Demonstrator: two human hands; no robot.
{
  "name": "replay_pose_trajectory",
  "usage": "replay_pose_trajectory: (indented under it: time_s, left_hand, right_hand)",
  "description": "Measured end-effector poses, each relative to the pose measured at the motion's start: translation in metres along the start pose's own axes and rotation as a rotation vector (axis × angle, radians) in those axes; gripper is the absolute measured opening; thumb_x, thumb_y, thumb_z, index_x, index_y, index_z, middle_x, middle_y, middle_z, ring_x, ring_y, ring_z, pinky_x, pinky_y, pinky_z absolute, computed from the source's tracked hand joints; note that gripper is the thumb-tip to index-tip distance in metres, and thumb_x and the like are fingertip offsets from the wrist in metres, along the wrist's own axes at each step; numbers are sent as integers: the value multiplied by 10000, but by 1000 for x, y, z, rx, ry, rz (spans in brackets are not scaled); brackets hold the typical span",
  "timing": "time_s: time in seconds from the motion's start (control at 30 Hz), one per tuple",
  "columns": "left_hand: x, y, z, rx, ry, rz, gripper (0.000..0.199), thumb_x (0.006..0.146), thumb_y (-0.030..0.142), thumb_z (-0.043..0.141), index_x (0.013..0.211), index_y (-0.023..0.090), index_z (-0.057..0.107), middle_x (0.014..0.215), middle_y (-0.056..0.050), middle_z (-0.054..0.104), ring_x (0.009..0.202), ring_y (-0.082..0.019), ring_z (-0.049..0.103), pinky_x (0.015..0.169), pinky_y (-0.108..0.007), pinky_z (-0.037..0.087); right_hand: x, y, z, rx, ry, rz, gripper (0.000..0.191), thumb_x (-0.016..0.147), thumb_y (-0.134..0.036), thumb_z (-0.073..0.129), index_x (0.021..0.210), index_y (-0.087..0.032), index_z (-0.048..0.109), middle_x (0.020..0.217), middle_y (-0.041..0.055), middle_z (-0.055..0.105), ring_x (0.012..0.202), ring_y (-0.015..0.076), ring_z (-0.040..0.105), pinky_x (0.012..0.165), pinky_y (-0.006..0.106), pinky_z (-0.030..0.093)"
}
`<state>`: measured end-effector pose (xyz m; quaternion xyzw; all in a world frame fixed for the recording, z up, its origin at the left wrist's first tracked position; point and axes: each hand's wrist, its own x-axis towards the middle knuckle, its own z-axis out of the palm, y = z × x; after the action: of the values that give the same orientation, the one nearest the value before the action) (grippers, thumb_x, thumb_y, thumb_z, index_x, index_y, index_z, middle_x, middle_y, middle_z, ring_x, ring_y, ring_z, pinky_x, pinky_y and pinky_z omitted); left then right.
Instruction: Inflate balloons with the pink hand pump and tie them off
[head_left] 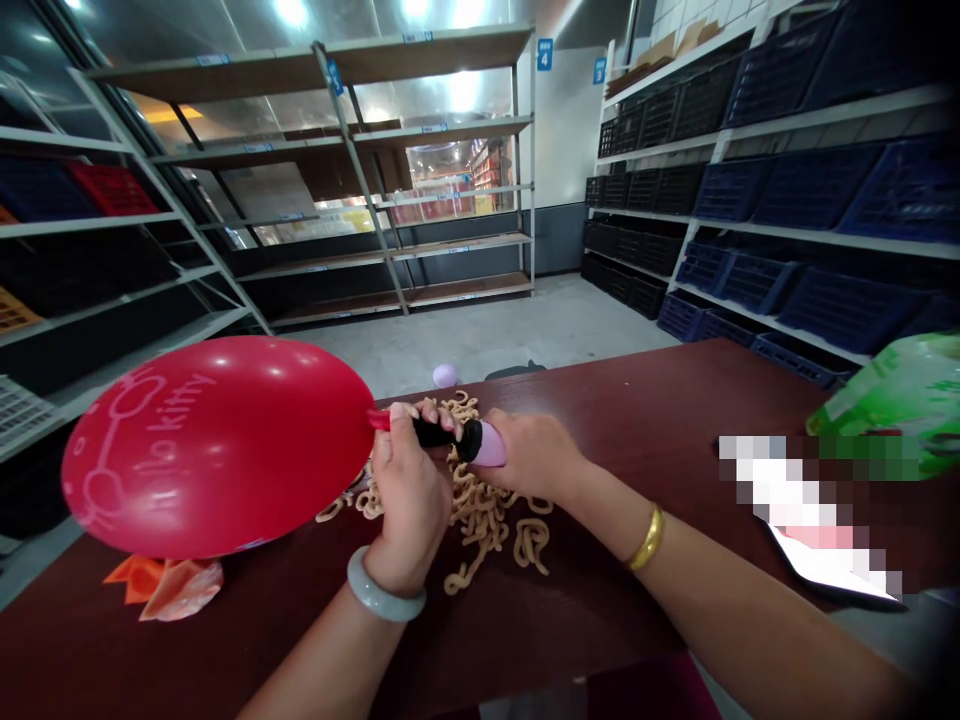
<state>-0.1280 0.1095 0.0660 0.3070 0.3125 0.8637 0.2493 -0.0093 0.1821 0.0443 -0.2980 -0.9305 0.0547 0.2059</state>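
Observation:
A big inflated red balloon (225, 445) with pale printed lettering fills the left side, its neck pointing right. My left hand (411, 465) is closed where the balloon's neck meets the black nozzle end of a balloon pump (491, 445). Around the pump's lavender body, my right hand (540, 455) is wrapped, with part of the body hidden in the palm. Beneath both hands lies a loose heap of beige curly snack-like strands (480, 510), partly covered by the hands.
Crumpled orange wrappers (184, 588) lie on the dark red table (600, 530) below the balloon. At right are a partly pixelated phone-like device (817, 570) and a green plastic bag (892, 390). Beyond the far edge stand metal shelves (442, 245) and crate racks (787, 190).

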Motion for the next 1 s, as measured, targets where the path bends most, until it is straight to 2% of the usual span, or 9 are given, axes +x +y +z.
replay_pose_trajectory:
  time_s: [0.27,0.37,0.47,0.7,0.83,1.0]
  left_hand:
    - [46,44,-38,-24,139,146,100,842,197,540,763,186,479,700,10,443,629,-125,485,576,-261,437]
    - [52,50,-44,-27,149,174,99,848,188,514,757,186,475,695,13,440,614,-117,479,574,-252,431]
    - [45,39,-37,-45,134,153,117,866,210,512,761,185,469,693,16,438,611,-111,476,578,-246,431]
    - [1,-4,-1,-68,43,-7,161,913,287,516,793,188,474,734,0,470,652,-128,512,624,-280,464]
    - [-10,-8,9,-60,28,-28,169,917,293,520,790,192,470,744,-2,475,646,-122,510,627,-280,467]
    - [-7,-4,7,-47,9,-31,175,909,293,531,779,191,473,730,0,470,641,-128,511,604,-279,460]
  right_hand:
    - [8,25,-3,-51,-51,20,491,767,-665,538,974,-220,551,899,49,707,779,237,656,586,287,318]
    - [8,31,-8,-76,-49,5,469,769,-653,535,964,-227,553,873,39,703,763,232,655,578,290,310]
    - [6,31,-12,-105,-60,-5,446,765,-625,545,968,-228,555,858,34,700,748,228,654,575,294,316]
    - [0,9,-15,-87,-43,-5,429,769,-592,549,973,-215,539,854,46,700,740,231,657,591,298,358]
    - [-2,-2,-15,-55,-44,17,411,788,-569,539,996,-215,538,876,56,703,767,239,667,599,301,378]
    - [-2,-6,-16,-47,-87,30,453,798,-580,533,1062,-211,544,903,68,708,792,242,670,624,301,395]
